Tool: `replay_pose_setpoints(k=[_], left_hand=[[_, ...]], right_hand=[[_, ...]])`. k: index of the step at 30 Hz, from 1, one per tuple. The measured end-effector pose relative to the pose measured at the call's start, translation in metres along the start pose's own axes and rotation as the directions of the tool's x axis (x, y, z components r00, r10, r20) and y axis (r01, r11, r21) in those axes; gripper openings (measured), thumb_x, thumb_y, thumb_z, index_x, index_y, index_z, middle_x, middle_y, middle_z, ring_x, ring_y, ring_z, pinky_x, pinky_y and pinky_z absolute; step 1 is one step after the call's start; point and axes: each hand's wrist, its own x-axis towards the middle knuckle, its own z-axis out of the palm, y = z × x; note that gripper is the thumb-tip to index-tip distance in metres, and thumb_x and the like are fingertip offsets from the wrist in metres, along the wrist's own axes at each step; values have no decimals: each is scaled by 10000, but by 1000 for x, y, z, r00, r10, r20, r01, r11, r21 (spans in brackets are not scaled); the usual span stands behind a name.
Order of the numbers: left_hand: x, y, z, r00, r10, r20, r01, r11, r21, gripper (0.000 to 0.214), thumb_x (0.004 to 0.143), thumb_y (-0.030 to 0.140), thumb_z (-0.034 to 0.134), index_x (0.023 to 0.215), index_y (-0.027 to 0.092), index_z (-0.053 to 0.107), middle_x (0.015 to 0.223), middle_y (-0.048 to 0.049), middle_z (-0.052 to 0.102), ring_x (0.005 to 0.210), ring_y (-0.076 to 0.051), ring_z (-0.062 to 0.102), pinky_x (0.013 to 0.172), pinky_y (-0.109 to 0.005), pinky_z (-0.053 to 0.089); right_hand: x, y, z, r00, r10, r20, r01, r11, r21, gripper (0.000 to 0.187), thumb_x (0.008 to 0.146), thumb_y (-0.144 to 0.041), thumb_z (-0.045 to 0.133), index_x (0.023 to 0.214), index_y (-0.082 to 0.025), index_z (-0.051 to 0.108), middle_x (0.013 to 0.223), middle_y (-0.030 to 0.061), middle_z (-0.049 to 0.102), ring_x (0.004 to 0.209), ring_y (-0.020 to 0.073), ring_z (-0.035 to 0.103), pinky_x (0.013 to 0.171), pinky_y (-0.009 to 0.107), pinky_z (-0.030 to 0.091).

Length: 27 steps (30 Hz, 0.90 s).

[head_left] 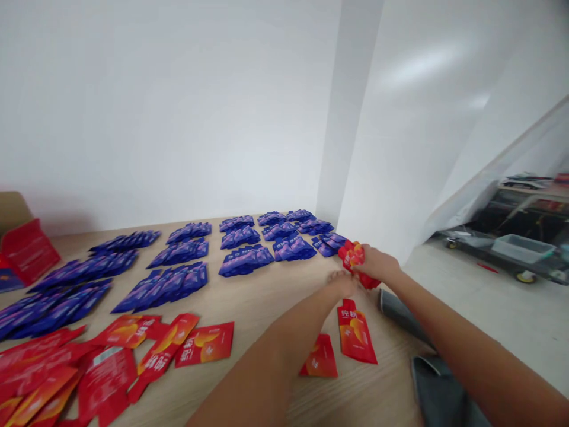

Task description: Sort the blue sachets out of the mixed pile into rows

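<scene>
My right hand (377, 264) is closed round a bunch of red sachets (352, 255) near the far right edge of the wooden table (262, 296). My left hand (343, 283) reaches right up against it and touches the same bunch from below, fingers curled. Two loose red sachets lie under my forearms, one (354, 332) flat and one (320, 358) partly hidden by my left arm.
Several rows of blue sachets (178, 279) are laid out across the back of the table. A heap of red sachets (89, 367) lies at the front left. A cardboard box with red packs (22, 249) stands at far left. White walls enclose the back; floor and a cart (511, 255) lie right.
</scene>
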Motion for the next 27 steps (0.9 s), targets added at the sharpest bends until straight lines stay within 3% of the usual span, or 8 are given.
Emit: replay_pose_setpoints(k=[4, 6, 10, 13, 17, 22, 27], left_hand=[[-7, -10, 17, 997, -6, -79, 7, 1000, 19, 365, 915, 319, 384, 1137, 103, 578, 1283, -175, 532, 1276, -274, 397, 1109, -414, 241], [-11, -12, 22, 987, -22, -162, 22, 1000, -5, 332, 897, 322, 442, 1111, 98, 562, 1219, -166, 550, 1226, -261, 427, 1089, -380, 279], [-12, -14, 28, 945, -16, -327, -15, 996, -92, 342, 819, 315, 590, 1095, 134, 501, 1190, -147, 531, 1176, -286, 451, 1038, -418, 343], [-11, -15, 32, 951, 42, -305, -67, 995, -70, 425, 810, 328, 614, 1148, 121, 462, 1246, -171, 501, 1209, -299, 445, 1044, -418, 344], [-10, -16, 34, 957, 46, -287, -56, 998, -29, 485, 815, 351, 612, 1199, 118, 430, 1302, -187, 476, 1247, -310, 434, 1067, -441, 324], [-9, -17, 33, 956, 31, -291, -50, 997, -59, 450, 824, 348, 600, 1161, 83, 463, 1333, -231, 460, 1267, -315, 426, 1068, -423, 329], [-9, -18, 34, 956, 24, -293, -56, 993, -101, 421, 806, 302, 609, 1149, 97, 478, 1380, -226, 432, 1297, -313, 405, 1085, -425, 315]], right_hand=[[5, -5, 27, 998, 2, 60, 4, 995, -95, 666, 729, -506, 600, 1263, -134, 457, 1178, 206, 607, 1058, 351, 620, 815, 422, 469], [9, -4, 30, 995, 14, 100, -3, 994, -110, 713, 711, -522, 611, 1292, -146, 439, 1190, 206, 599, 1066, 350, 616, 816, 424, 470], [21, 4, 32, 988, 10, 156, 10, 993, -122, 917, 665, -545, 641, 1424, -159, 299, 1295, 234, 522, 1121, 372, 582, 866, 452, 457], [34, 16, 38, 984, 21, 178, -9, 997, -72, 1006, 651, -609, 638, 1464, -170, 239, 1339, 248, 483, 1139, 387, 572, 891, 471, 452], [56, 35, 47, 986, 40, 165, -53, 996, 77, 1060, 632, -735, 591, 1454, -147, 274, 1305, 268, 518, 1093, 398, 599, 868, 499, 467], [78, 56, 55, 985, 63, 162, -98, 970, 220, 814, 840, -662, 338, 1387, -62, 392, 1225, 287, 589, 1068, 361, 622, 874, 468, 477], [77, 74, 73, 994, 21, 112, -56, 944, 325, 727, 849, -632, 323, 1289, -90, 525, 1028, 241, 691, 879, 348, 687, 817, 490, 504]])
